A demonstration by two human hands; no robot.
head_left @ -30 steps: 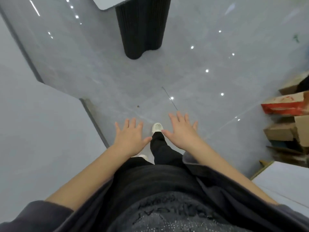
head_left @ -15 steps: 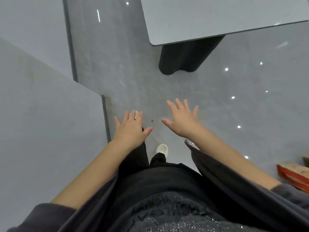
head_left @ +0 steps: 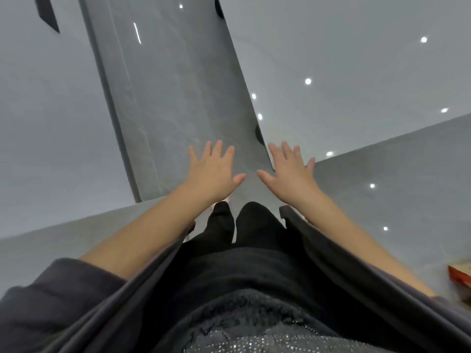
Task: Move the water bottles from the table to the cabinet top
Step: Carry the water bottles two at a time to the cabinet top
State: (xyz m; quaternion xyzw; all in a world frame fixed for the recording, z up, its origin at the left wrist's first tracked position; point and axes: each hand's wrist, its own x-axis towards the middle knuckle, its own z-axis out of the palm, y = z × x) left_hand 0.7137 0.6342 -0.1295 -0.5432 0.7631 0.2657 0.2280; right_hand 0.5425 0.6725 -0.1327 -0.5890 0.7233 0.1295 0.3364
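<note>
No water bottle shows in the head view. My left hand [head_left: 211, 171] and my right hand [head_left: 288, 174] are both held out in front of me, palms down, fingers spread, with nothing in them. They hover over a strip of glossy grey floor [head_left: 178, 98]. The right hand is at the near corner of a grey table top [head_left: 356, 72], which fills the upper right and reflects several ceiling lights. Whether the hand touches the table I cannot tell.
A large flat grey surface [head_left: 51, 123] rises on the left; the floor strip runs between it and the table. My black trousers and dark jacket fill the bottom. A red box [head_left: 461, 278] peeks in at the right edge.
The view has swung and moved forward: the table top has grown to fill the upper right and its black pedestal is out of sight. Both hands stay open and now sit closer together.
</note>
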